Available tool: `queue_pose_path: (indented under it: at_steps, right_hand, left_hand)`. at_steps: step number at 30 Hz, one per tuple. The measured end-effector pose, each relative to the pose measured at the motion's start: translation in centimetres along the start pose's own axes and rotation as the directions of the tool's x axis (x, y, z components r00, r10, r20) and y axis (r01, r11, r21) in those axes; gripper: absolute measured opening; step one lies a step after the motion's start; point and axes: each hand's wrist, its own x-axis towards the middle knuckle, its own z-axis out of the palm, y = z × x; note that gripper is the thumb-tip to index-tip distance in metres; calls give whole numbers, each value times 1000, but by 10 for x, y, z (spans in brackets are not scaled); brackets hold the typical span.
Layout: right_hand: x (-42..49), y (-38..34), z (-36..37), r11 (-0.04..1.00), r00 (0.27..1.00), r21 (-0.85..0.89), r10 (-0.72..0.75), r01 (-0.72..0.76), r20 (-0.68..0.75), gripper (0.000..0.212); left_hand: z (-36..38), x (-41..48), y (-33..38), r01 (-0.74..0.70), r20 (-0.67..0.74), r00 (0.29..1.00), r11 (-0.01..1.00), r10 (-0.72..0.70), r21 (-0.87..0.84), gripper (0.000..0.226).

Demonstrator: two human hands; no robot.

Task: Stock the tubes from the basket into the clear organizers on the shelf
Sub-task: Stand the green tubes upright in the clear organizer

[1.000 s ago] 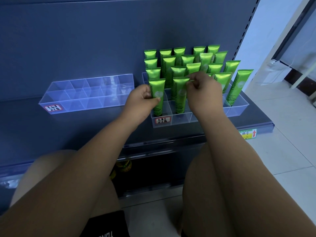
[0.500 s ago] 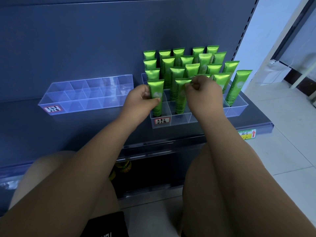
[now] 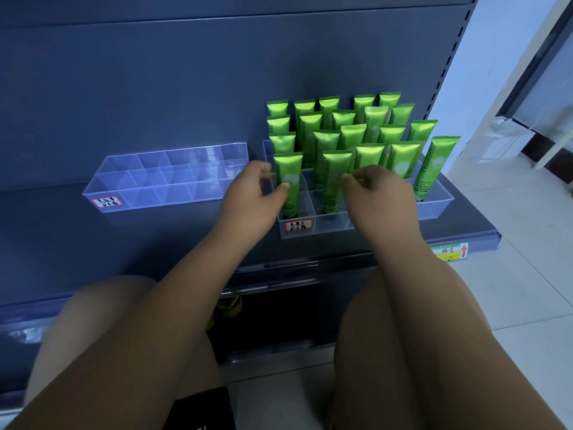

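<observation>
Thumb and fingers of left hand (image 3: 252, 193) pinch near-left tube (image 3: 290, 178), upright in right organizer (image 3: 434, 209). Curled right hand (image 3: 383, 190) touches next tube (image 3: 333, 175); cannot tell if gripping.

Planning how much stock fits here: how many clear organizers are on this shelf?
2. The left organizer sits on the shelf with no tubes in it. The right organizer sits beside it, apart, holding the green tubes.

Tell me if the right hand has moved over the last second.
Yes: the right hand has come down, nearer the red-edged label.
</observation>
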Motion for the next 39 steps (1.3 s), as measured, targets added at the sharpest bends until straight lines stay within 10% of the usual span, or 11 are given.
queue_pose_path:
  at_steps: [6, 13, 23, 31, 39]
  right_hand:
    - [-36, -20, 1, 952, 946, -152, -289, 267, -148, 35]
    - [-92, -86, 38, 793, 794, -64, -607, 606, -7, 52]
    - [-245, -220, 153, 557, 480, 257, -822, 790, 306, 61]
    - [-395, -243, 265, 389, 76, 372, -770, 843, 633, 56]
    - [-434, -196, 352, 440, -68, 277, -434, 854, 898, 54]
  left_hand:
    - [-38, -39, 11, -27, -110, 991, 910, 80, 414, 67]
    - [-115, -95, 0, -58, -256, 937, 827, 238, 559, 74]
    - [-260, -279, -105, 578, -660, 745, 586, -95, 568, 84]
    - [-274, -412, -207, 924, -846, 305, 351, -437, 152, 79]
    - [-239, -459, -289, 969, -696, 207, 241, -688, 49, 74]
